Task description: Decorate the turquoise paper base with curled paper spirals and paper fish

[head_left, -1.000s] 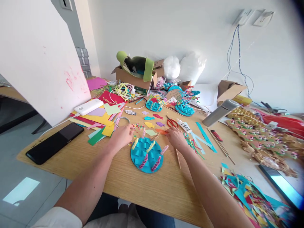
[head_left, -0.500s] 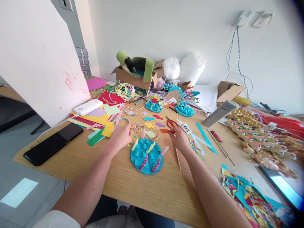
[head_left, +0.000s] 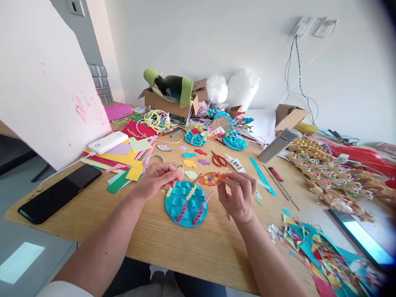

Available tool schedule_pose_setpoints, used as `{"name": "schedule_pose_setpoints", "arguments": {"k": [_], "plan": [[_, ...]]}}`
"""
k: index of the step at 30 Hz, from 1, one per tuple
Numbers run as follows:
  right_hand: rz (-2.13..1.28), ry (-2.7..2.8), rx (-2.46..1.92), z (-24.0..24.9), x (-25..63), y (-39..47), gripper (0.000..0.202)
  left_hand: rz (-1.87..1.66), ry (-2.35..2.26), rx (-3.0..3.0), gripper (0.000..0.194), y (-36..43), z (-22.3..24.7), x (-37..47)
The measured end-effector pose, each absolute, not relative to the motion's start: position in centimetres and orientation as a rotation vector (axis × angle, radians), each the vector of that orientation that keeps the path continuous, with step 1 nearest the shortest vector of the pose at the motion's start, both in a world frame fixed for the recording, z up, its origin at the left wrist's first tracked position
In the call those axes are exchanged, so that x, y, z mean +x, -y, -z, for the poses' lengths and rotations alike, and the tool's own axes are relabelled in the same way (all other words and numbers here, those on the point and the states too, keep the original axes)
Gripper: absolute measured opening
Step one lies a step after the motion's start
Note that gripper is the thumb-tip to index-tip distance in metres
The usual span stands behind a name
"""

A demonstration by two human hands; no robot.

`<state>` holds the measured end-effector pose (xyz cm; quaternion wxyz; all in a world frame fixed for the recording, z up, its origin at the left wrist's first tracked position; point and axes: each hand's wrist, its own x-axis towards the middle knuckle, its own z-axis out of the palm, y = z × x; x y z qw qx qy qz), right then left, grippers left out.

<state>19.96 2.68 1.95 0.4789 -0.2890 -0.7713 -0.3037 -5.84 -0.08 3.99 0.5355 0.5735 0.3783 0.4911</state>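
By its tail end, my right hand (head_left: 238, 194) pinches an orange paper fish (head_left: 209, 178) with coloured dots on its side, held up over the far right rim of a round blue woven paper base (head_left: 181, 215). Curled pink and yellow fuzzy stems stand on that base. My left hand (head_left: 162, 178) is closed, thumb against fingertips, just beyond the base's far left edge; whether anything is in the pinch I cannot make out. Small coloured paper dots (head_left: 177, 166) show right behind its fingertips. Beyond the hands lie a yellow paper fish (head_left: 189, 163) and a pale green paper piece (head_left: 191, 175).
Red scissors (head_left: 219, 159) and a white glue bottle (head_left: 235, 163) lie past my right hand. Paper sheets (head_left: 123, 159), a power bank (head_left: 108, 142) and a black phone (head_left: 58, 194) are on the left. A grey bottle (head_left: 278, 145) and paper scraps (head_left: 321, 247) are at right.
My right hand has lifted the orange fish off the table and brought it toward me, its dotted side now showing. The left hand has moved slightly toward the right. The view has shifted a little.
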Motion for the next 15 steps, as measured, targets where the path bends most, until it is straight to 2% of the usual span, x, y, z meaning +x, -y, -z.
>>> {"name": "schedule_pose_setpoints", "arguments": {"k": [8, 15], "plan": [[0.759, 1.818, -0.656, -2.5, 18.7, -0.9, 0.023, -1.079, -0.903, 1.489, 0.033, 0.2, -3.3, -4.9], [0.643, 1.952, -0.682, -1.5, 18.8, -0.4, 0.03, -1.004, -0.964, 1.518, 0.025, 0.6, -3.7, -3.9]]}}
